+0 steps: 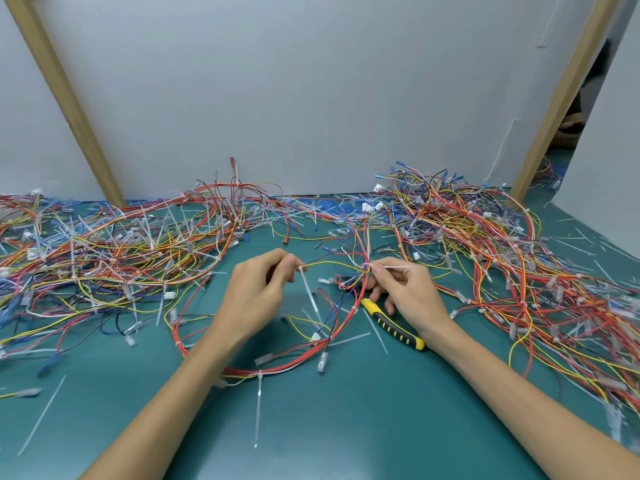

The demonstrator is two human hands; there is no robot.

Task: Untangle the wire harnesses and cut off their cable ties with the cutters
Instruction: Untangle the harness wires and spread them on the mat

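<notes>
A wire harness [346,320] of red, yellow, blue and black wires lies looped on the green mat between my hands. My left hand [258,292] pinches its yellow wire beside a white cable tie [309,292] that hangs down from it. My right hand [405,292] pinches the tail of another white cable tie [394,268] at the point where the harness wires bunch together. The yellow-and-black cutters [393,325] lie on the mat under my right hand, their jaws hidden by the fingers and wires.
A big tangle of harnesses [104,251] covers the mat at the left, another heap [485,251] at the right. Loose cut ties [258,407] lie scattered on the mat. A grey wall [311,98] with wooden posts stands behind.
</notes>
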